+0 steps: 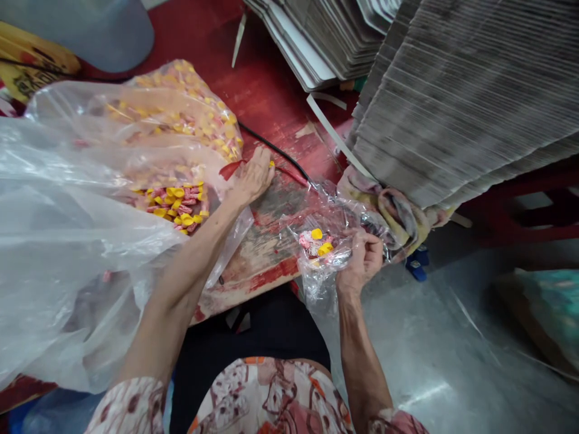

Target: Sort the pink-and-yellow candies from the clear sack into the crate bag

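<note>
My left hand is closed above the table, with a small yellow piece showing at its fingertips. A red strip sticks out beside its wrist side. My right hand pinches the edge of a clear plastic bag at the table's front edge. Inside that bag lie a few pink and yellow pieces. To the left, a large translucent bag holds many pink pieces with yellow tops, and its opening is near my left forearm.
A black cord crosses the worn red table. Stacked grey cardboard sheets rise at the right, with a crumpled cloth at their foot. A white strap curves beside them. A blue object lies on the floor.
</note>
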The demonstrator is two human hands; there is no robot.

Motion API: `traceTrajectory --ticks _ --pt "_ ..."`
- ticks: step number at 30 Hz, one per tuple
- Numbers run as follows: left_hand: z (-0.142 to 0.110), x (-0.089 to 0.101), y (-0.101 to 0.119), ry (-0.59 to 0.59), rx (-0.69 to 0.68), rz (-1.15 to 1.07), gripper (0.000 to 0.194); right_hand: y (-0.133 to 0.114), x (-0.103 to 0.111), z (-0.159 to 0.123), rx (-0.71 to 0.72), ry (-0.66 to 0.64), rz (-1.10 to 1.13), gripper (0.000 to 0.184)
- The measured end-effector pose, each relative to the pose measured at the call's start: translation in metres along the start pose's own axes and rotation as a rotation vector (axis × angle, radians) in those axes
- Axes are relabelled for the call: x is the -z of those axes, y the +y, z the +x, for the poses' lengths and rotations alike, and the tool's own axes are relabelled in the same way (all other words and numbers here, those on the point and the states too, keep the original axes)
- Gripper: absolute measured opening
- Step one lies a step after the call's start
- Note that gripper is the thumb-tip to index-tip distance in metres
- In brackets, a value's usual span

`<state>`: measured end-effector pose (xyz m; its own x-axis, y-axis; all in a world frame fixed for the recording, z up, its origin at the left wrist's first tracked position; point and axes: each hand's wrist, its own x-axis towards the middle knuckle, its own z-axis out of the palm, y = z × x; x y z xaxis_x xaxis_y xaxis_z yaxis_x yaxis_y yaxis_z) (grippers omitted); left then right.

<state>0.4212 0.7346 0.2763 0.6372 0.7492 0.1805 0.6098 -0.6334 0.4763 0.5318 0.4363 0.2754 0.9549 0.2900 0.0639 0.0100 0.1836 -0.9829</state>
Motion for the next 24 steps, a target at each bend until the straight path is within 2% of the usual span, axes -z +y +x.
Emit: traceTrajectory --ticks 2,4,7,8,10,12,14,17,20,22,24 --pt "-0.017 0.008 0.016 0.017 0.073 -0.088 0.009 0.001 0.000 0.000 -0.001 -0.005 -0.001 0.025" --pt "-0.043 0.020 0.042 0.041 0.106 -0.234 0.007 0.002 0.000 -0.001 -0.005 -0.013 0.002 0.025" --pt "-0.093 0.033 0.095 0.026 0.020 -0.414 0.011 0.005 0.000 0.000 -0.022 0.010 0.003 0.029" --pt "-0.108 0.034 0.112 -0.029 -0.044 -0.431 0.011 0.006 0.000 0.000 -0.029 0.023 0.000 0.030" --pt "-0.131 0.030 0.140 -0.229 -0.213 -0.391 0.011 0.005 -0.002 0.001 -0.045 0.041 0.001 0.031" --pt "-0.142 0.024 0.154 -0.396 -0.328 -0.290 0.012 0.002 -0.004 0.002 -0.055 0.045 0.020 0.030" --pt "-0.145 0.021 0.159 -0.438 -0.363 -0.219 0.017 -0.004 -0.006 0.002 -0.063 0.042 0.053 0.029" --pt "-0.145 0.024 0.157 -0.405 -0.402 -0.258 0.028 -0.013 -0.006 0.000 -0.060 0.018 0.079 0.030" --pt "-0.147 0.030 0.151 -0.383 -0.433 -0.262 0.025 -0.022 -0.005 -0.005 -0.063 -0.002 0.075 0.031" --pt "-0.149 0.031 0.145 -0.277 -0.377 -0.195 0.018 -0.025 -0.003 -0.008 -0.072 -0.013 0.087 0.029" --pt "-0.149 0.030 0.137 -0.108 -0.258 -0.152 0.017 -0.028 -0.001 -0.008 -0.082 -0.030 0.113 0.028"
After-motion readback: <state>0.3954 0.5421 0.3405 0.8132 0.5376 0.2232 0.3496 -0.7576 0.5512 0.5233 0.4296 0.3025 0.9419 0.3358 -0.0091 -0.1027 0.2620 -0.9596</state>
